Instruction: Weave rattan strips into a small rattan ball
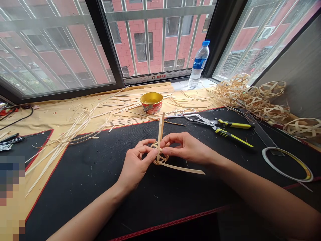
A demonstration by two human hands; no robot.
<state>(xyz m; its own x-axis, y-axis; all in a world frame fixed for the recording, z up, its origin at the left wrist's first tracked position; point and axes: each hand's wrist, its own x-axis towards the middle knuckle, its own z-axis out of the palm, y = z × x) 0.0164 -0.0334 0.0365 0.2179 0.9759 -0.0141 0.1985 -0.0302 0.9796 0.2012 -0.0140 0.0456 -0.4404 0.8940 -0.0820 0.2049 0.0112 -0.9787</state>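
Two bare hands, both half-curled: left hand (pixel 135 164) and right hand (pixel 188 147) pinch one small pale woven bamboo-strip ball (pixel 155 160) between their fingertips (two long strip ends (pixel 184 168) stick out). One yellow-and-black steel-jawed pliers (pixel 220 129) lies at 2 o'clock.

Soft daylight, bowed wide-angle edges

Left hand (pixel 136 161) and right hand (pixel 187 147) bare, slim-fingered; left forearm (pixel 85 214) at 7 o'clock, right forearm (pixel 263 197) at 4 o'clock, both bare too.
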